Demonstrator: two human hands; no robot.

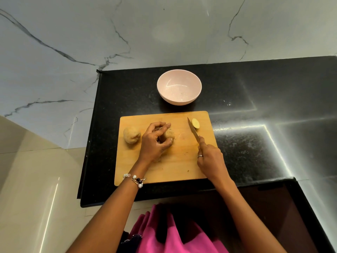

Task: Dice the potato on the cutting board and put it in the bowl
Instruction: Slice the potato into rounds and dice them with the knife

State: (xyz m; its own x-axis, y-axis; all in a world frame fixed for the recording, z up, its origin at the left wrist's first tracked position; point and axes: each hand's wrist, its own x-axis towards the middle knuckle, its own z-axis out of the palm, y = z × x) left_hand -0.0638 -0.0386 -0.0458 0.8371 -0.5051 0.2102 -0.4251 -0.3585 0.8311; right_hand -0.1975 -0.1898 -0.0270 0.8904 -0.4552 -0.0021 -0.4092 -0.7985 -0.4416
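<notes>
Left hand [156, 141] curls round the firm, rounded potato [168, 136], which may roll; hold it cut-face down. Right hand [209, 157] grips the knife [193, 129].

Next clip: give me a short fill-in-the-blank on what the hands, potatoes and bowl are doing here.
1. The right hand grips a ____, its blade pointing away from the person.
2. The left hand holds a potato on the wooden ____.
3. The pink bowl holds ____ potato pieces so far.
4. A cut-off potato end lies beside the blade, on its ____ side.

Missing words: knife; cutting board; no; right
</notes>
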